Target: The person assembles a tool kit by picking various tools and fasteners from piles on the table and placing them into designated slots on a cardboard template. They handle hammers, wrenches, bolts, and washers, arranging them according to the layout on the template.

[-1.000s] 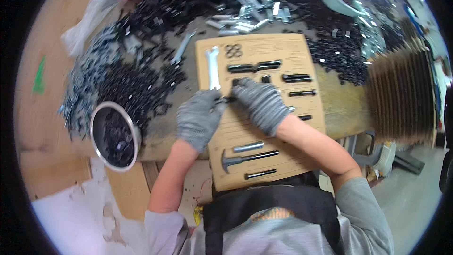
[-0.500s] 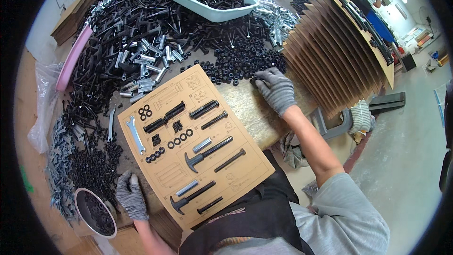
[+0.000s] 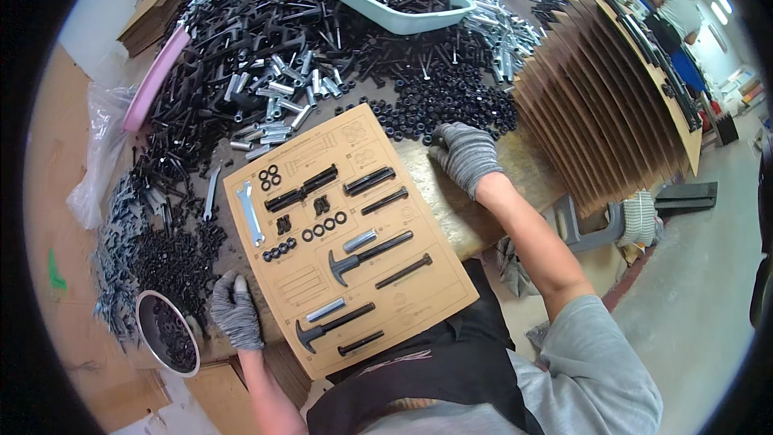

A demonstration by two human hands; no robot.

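Both hands lie open; teal tray (image 3: 386, 12) and metal bowl (image 3: 149, 330) hold black fasteners.

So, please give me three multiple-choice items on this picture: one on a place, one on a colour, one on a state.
1. Where is the left hand?
A. in the tub
B. at the card's lower left edge
C. on the cardboard stack

2. What colour is the tub?
A. red
B. light blue
C. yellow

3. How is the right hand?
A. gripping a hammer
B. lifted high
C. resting on the table by the nuts

Key: 1 B, it lies beside the card. 2 B, its rim is pale blue. 3 C, its fingers hold nothing.
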